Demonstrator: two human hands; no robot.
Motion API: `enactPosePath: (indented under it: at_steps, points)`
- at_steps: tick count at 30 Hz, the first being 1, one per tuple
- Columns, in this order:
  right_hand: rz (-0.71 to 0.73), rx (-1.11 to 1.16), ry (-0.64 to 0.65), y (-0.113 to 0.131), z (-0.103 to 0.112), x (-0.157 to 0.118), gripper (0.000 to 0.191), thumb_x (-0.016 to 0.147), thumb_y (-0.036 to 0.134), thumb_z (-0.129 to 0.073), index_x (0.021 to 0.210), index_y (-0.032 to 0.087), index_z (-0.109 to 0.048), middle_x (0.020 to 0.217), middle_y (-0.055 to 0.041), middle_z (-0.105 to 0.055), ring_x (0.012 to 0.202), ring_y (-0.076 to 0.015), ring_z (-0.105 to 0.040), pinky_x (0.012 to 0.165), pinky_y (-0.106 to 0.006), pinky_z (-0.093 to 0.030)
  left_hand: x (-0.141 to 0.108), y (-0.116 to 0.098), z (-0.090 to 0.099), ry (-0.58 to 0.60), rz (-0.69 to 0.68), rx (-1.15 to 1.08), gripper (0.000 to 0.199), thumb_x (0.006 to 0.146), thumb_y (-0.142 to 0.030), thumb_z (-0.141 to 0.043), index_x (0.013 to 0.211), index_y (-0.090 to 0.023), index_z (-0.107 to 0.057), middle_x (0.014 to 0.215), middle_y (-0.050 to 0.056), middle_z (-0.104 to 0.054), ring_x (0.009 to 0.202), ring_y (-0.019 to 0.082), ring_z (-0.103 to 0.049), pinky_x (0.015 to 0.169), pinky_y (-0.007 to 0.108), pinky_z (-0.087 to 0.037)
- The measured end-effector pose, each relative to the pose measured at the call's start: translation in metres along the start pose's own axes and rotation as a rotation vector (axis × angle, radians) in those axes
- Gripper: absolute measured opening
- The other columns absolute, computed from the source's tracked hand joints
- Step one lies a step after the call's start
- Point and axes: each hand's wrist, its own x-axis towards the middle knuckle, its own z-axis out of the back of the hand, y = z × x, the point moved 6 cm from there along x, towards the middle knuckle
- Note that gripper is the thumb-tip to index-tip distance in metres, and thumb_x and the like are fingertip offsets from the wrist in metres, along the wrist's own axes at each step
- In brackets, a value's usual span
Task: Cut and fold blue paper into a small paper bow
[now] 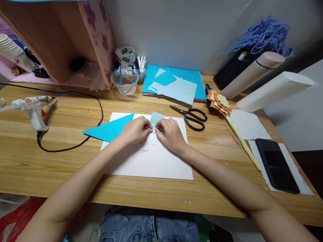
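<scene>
Both hands meet over a marked white sheet [152,163] on the wooden table. A small pale blue paper [157,117] lies between them, its near edge pinched by the fingers of my left hand [138,130] and my right hand [170,133]. Fingertips cover part of that edge. Under and beside my left wrist is a bright blue paper triangle [111,129], pointing left. Black-handled scissors [189,116] lie just beyond my right hand, blades toward the left.
A glue gun [35,109] with a looping cord stands at the left. Behind are a clear cup [124,81], markers [141,65] and a blue folder [199,82] with paper scraps. A paper flower [220,102] and a phone [277,165] lie at the right.
</scene>
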Motion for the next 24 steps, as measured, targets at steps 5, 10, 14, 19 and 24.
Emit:
enactPosePath:
  at_steps: [5,10,14,19,24]
  points:
    - [0.005,0.082,0.011,-0.0017,0.0003,-0.001,0.009,0.077,0.015,-0.055,0.081,0.021,-0.049,0.076,-0.0016,-0.059,0.077,-0.0194,-0.049,0.073,-0.032,-0.036,0.0002,-0.0002,-0.0001,-0.001,0.001,-0.005,0.017,0.076,-0.031,-0.051,0.081,-0.021,-0.064,0.083,0.002,-0.061,0.076,0.017,-0.055,0.061,0.026,-0.036]
    - [-0.002,0.075,0.006,-0.0052,-0.0018,-0.002,0.009,0.077,0.014,-0.054,0.079,0.021,-0.048,0.073,-0.001,-0.057,0.076,-0.0189,-0.048,0.072,-0.032,-0.036,-0.0015,-0.0015,0.0005,-0.003,0.018,0.004,0.017,0.077,-0.032,-0.051,0.081,-0.021,-0.063,0.084,0.002,-0.061,0.077,0.017,-0.056,0.06,0.025,-0.035]
    - [-0.005,0.062,0.011,-0.0054,-0.0024,-0.0014,0.008,0.079,0.017,-0.055,0.079,0.021,-0.048,0.075,-0.0013,-0.058,0.077,-0.0193,-0.048,0.072,-0.032,-0.035,-0.0025,-0.0028,-0.0002,-0.005,0.017,0.013,0.02,0.076,-0.037,-0.053,0.083,-0.02,-0.062,0.083,0.002,-0.06,0.077,0.017,-0.056,0.059,0.025,-0.035]
    - [0.003,0.033,0.028,-0.0046,-0.0012,-0.0005,0.007,0.081,0.02,-0.054,0.078,0.021,-0.049,0.075,-0.0017,-0.057,0.077,-0.0195,-0.047,0.071,-0.032,-0.034,-0.0025,-0.0016,-0.0013,-0.016,0.015,0.029,0.021,0.076,-0.039,-0.053,0.084,-0.021,-0.062,0.084,0.002,-0.059,0.076,0.017,-0.055,0.058,0.025,-0.034]
    - [0.034,0.023,0.028,-0.0029,0.0006,-0.0007,0.005,0.08,0.019,-0.055,0.08,0.021,-0.05,0.079,-0.0022,-0.057,0.081,-0.0201,-0.046,0.077,-0.033,-0.034,-0.0021,-0.0013,-0.0014,-0.02,0.003,0.031,0.022,0.074,-0.039,-0.054,0.083,-0.02,-0.061,0.083,0.003,-0.06,0.077,0.018,-0.055,0.057,0.026,-0.034]
